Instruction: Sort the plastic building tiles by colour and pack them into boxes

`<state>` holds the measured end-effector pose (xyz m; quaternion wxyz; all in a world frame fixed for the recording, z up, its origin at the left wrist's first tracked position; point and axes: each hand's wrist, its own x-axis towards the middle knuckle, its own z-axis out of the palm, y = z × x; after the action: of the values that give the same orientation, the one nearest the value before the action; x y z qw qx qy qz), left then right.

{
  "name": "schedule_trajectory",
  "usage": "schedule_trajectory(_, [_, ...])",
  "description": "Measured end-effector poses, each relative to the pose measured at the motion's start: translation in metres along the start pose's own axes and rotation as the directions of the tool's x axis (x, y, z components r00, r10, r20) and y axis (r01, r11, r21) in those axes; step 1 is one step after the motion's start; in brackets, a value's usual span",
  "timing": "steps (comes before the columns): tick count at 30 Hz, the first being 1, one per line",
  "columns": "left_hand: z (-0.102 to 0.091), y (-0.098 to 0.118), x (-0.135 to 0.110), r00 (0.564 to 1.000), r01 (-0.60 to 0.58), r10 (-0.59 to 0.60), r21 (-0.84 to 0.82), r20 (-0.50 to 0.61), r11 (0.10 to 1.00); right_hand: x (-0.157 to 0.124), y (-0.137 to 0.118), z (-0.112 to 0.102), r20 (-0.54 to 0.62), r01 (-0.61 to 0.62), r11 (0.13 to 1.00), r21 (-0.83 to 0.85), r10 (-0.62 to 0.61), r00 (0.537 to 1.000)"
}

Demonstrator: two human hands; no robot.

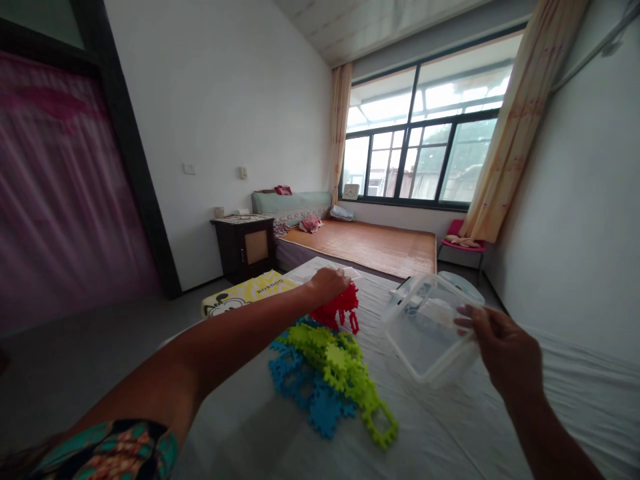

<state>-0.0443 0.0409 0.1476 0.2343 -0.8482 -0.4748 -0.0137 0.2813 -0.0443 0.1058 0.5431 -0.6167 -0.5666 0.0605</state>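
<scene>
Both hands full
Your left hand point(327, 285) grips red foam pieces point(340, 310) near the table's point(450, 433) far edge; right hand point(503, 357) clamps a clear box point(425, 330).

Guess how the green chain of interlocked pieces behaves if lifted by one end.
Probably floppy: the green chain curves across its joints. Likely light: thin, open-framed plastic. It may drag the blue pieces it lies on.

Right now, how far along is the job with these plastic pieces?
Nothing looks done: the clear container in the right hand appears empty. In hand: the left hand grips the red pieces. Left: green pieces and blue pieces on the white sheet.
</scene>
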Motion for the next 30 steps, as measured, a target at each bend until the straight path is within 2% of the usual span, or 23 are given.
schedule_trajectory(3, [0.003, 0.022, -0.012, 0.993, -0.112, 0.114, 0.054, -0.023, 0.992, 0.0, -0.012, -0.009, -0.005, -0.059, 0.991, 0.117, 0.06, 0.998])
schedule_trajectory(6, [-0.001, 0.033, -0.02, 0.977, -0.2, 0.206, 0.103, -0.05, 0.974, 0.0, -0.019, -0.017, -0.032, -0.068, 0.99, 0.125, 0.072, 0.997])
schedule_trajectory(12, [-0.019, 0.033, -0.032, 0.948, -0.266, 0.296, 0.217, -0.118, 0.939, 0.001, -0.024, -0.034, -0.091, -0.067, 0.989, 0.13, 0.079, 0.993])
schedule_trajectory(16, [-0.035, 0.029, -0.047, 0.93, -0.254, 0.321, 0.318, -0.181, 0.914, 0.004, -0.021, -0.04, -0.109, -0.066, 0.991, 0.12, 0.079, 0.991])
schedule_trajectory(21, [-0.053, 0.016, -0.056, 0.935, -0.194, 0.293, 0.404, -0.198, 0.894, 0.006, -0.016, -0.037, -0.106, -0.087, 0.991, 0.103, 0.097, 0.99])
schedule_trajectory(26, [-0.067, -0.01, -0.049, 0.95, -0.083, 0.192, 0.396, -0.244, 0.914, 0.007, -0.015, -0.035, -0.094, -0.099, 0.991, 0.095, 0.108, 0.99])
schedule_trajectory(28, [-0.071, -0.024, -0.043, 0.958, 0.002, 0.094, 0.334, -0.271, 0.942, 0.009, -0.013, -0.038, -0.103, -0.101, 0.989, 0.11, 0.112, 0.988])
schedule_trajectory(30, [-0.071, -0.037, -0.035, 0.944, 0.17, -0.097, 0.211, -0.316, 0.963, 0.011, -0.006, -0.044, -0.177, -0.073, 0.986, 0.151, 0.1, 0.979])
